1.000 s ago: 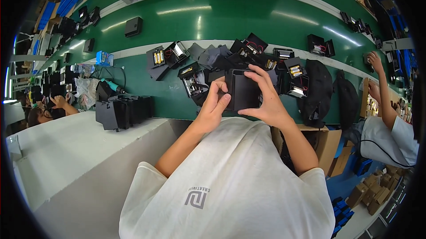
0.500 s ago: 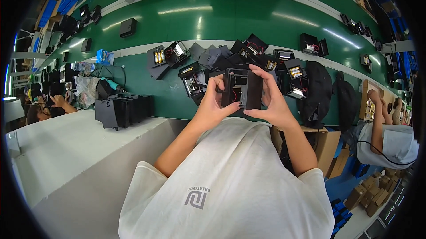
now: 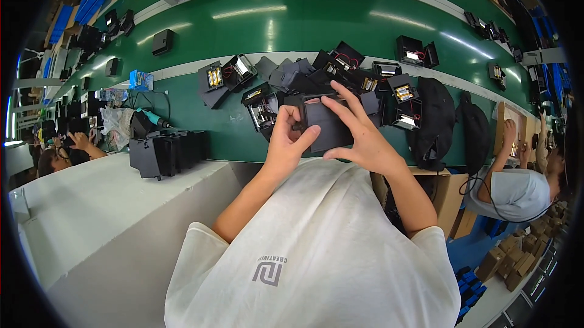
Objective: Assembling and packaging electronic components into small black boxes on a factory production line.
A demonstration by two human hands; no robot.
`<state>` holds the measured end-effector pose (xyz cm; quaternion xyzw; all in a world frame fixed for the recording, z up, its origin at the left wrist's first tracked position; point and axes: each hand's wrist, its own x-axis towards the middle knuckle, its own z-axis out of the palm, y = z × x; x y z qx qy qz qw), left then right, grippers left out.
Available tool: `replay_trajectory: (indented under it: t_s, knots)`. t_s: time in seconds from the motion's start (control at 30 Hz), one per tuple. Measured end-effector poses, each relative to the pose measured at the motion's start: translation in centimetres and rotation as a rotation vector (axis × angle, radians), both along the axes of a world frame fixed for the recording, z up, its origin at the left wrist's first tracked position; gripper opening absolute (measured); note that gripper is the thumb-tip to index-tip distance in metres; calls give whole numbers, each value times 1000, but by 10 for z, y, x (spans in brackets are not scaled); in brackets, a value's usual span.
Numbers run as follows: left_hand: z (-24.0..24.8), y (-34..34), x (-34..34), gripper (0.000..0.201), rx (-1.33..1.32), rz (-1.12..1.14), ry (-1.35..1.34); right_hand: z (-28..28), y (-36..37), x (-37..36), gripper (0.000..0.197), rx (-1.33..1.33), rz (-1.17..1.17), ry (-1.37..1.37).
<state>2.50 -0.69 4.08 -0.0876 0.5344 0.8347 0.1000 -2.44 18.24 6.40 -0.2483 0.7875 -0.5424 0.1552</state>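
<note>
A black plastic battery box (image 3: pixel 328 130), its smooth dark face towards me, is held up just in front of my chest. My left hand (image 3: pixel 288 137) grips its left side, thumb across the face and fingers curled behind the edge. My right hand (image 3: pixel 364 139) lies at its right side with fingers spread; one fingertip is over the upper edge and the thumb is near the lower edge. Behind the held box lies a heap of dark flat pieces (image 3: pixel 286 75). An opened box with gold batteries (image 3: pixel 214 76) and another opened box (image 3: pixel 404 92) lie to either side of the heap.
A black bulky housing (image 3: pixel 167 153) and a teal-handled tool (image 3: pixel 153 118) are at left. Black cloth-like bags (image 3: pixel 433 122) lie at right, above a cardboard box (image 3: pixel 449 203). The green belt (image 3: pixel 328 14) carries scattered boxes. Another person (image 3: pixel 514 185) works at far right.
The held box has gone from showing its open inside, with a red wire, to showing a smooth dark face. My right hand's fingers have spread and loosened from its side.
</note>
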Motion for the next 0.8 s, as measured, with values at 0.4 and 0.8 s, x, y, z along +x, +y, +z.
replay_trajectory:
  t_s: [0.4, 0.8]
  knots:
    - [-19, -2, -13, 31, -93, -51, 22, -17, -8, 3, 59, -210, -320, -501]
    - [-75, -37, -179, 49, -149, 117, -60, -149, 157, -210, 47, 768, -1050, 514]
